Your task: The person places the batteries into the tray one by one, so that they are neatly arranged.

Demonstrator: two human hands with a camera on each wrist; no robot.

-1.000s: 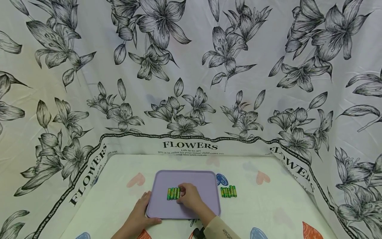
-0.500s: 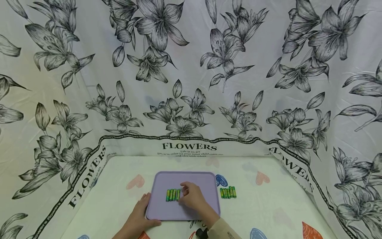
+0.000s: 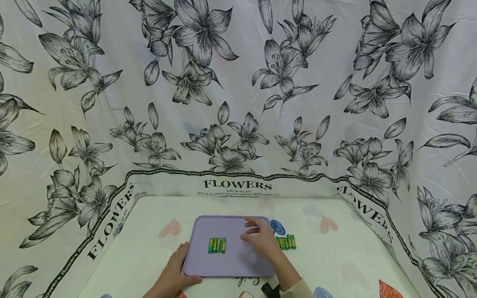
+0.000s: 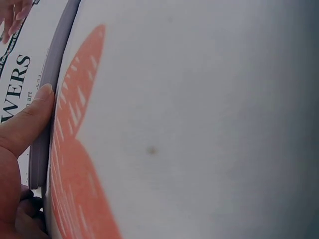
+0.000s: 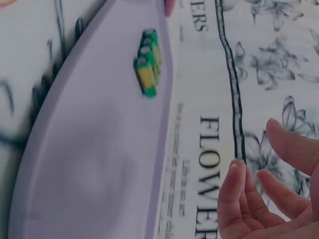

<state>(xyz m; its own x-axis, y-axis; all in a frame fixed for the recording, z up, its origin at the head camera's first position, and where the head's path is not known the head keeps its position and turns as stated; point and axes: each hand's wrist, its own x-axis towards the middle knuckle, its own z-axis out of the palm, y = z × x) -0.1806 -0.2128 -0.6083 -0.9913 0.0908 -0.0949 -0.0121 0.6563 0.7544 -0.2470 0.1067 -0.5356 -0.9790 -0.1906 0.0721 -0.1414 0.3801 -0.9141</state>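
Note:
My left hand (image 3: 172, 269) holds the near left corner of a shallow purple tray (image 3: 208, 267). Its thumb (image 4: 32, 117) lies against the tray's near wall, and its other fingers are along the left side. On the tray, several green and yellow batteries (image 3: 217, 245) stand side by side in a short row. My right hand (image 3: 263, 240) hovers over the tray's right part with loosely bent fingers and nothing between them. In the right wrist view the same row of batteries (image 5: 148, 64) lies apart from that hand (image 5: 269, 194).
More batteries (image 3: 288, 242) lie in a row on the cloth just right of the tray, partly hidden by my right hand. The pale tablecloth (image 3: 357, 236) has printed hearts. A flower-patterned curtain (image 3: 238, 95) rises behind and at both sides.
My right hand has left the right end of the battery row on the tray and moved right, toward the tray's right edge. My left hand stays at the tray's corner.

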